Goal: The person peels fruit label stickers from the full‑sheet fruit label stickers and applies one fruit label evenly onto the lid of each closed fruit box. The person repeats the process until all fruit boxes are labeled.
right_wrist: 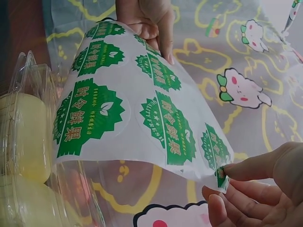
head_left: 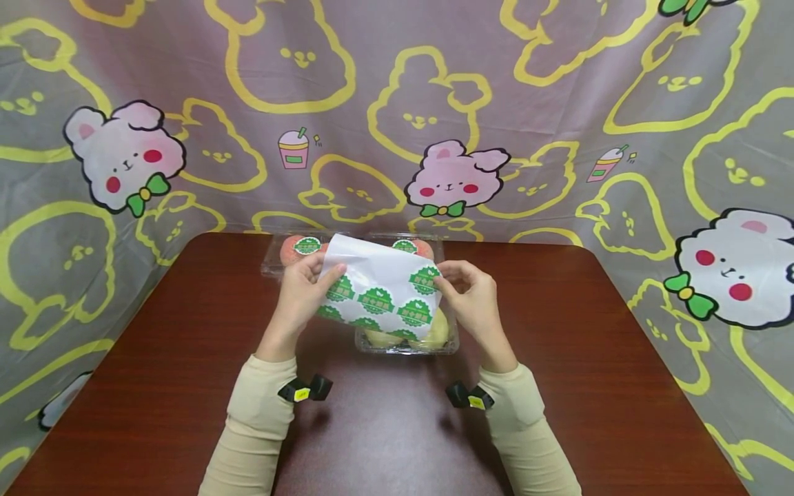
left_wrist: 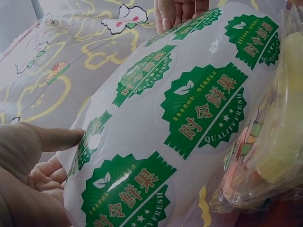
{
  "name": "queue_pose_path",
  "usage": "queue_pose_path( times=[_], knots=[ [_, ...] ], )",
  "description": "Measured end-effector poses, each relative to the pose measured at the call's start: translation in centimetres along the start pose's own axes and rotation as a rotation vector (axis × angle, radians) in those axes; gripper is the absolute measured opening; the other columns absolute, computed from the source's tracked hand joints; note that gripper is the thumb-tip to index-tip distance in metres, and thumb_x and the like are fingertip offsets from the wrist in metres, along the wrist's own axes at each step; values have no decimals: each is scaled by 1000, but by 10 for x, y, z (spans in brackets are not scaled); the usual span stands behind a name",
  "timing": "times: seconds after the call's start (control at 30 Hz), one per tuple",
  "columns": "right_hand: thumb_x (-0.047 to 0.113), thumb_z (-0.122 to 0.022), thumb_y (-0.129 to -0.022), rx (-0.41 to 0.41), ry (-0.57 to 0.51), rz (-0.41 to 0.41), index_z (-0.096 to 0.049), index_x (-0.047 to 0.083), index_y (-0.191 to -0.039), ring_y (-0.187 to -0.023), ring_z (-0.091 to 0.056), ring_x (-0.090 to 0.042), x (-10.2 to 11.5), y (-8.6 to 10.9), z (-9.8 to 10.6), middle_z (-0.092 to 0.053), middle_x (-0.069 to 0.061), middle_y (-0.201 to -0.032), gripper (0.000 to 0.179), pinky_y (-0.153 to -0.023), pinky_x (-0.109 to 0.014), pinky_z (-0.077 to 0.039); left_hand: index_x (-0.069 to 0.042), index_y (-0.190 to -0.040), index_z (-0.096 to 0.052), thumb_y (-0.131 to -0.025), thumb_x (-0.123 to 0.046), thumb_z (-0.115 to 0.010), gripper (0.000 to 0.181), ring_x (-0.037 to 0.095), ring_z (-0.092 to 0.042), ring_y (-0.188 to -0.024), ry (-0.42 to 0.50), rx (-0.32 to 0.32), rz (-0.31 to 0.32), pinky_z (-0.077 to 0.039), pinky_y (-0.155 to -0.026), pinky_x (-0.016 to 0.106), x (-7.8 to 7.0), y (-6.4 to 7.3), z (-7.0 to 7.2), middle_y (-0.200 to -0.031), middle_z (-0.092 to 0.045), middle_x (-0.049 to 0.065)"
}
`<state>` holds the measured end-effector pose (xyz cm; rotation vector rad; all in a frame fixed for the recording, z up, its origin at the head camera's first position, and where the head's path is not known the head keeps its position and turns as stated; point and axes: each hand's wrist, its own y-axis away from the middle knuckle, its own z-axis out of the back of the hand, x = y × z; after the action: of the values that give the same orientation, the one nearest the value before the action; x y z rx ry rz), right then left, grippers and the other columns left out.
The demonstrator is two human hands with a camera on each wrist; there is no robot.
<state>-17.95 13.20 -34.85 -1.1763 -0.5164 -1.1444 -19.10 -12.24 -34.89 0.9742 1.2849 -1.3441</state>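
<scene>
Between both hands hangs a white sheet of round green fruit stickers (head_left: 376,300), held up over a clear plastic box (head_left: 406,350). My left hand (head_left: 296,296) pinches the sheet's left edge, thumb on the printed face. On the far right, my right hand (head_left: 474,300) pinches the sheet's corner at a sticker (right_wrist: 215,153), thumb over the print. The sheet bows in both wrist views, with bare white backing (head_left: 366,256) along its upper part. Pale yellow-green fruit (right_wrist: 23,137) shows inside the box, partly hidden by the sheet.
Behind my left hand stands another clear box (head_left: 268,265) of reddish fruit, with a green sticker (head_left: 307,245) on it. A second green sticker (head_left: 404,246) shows behind the sheet's top edge. The brown table (head_left: 595,386) meets a patterned curtain (head_left: 546,103) at the back.
</scene>
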Motion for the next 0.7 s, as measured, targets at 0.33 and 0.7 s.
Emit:
queue_pose_path(
  times=[0.33,0.7],
  knots=[
    [-2,-70,-82,-71,22,3,-68,-3,-92,-72,-58,9,-1,1,-3,-73,-21,-87,10,-64,-10,-45,11,-114,-60,-91,-5,-63,28,-5,-62,-62,13,3,19,-53,-57,16,1,0,-4,-78,-69,-7],
    [-5,-73,-76,-129,102,59,-68,-4,-84,-82,-65,-28,-2,1,-6,-67,-19,-98,10,-63,-31,-56,11,-114,-61,-92,-6,-61,28,-4,-60,-54,43,-29,46,-52,-52,17,-1,3,-10,-62,-60,-19]
  ],
)
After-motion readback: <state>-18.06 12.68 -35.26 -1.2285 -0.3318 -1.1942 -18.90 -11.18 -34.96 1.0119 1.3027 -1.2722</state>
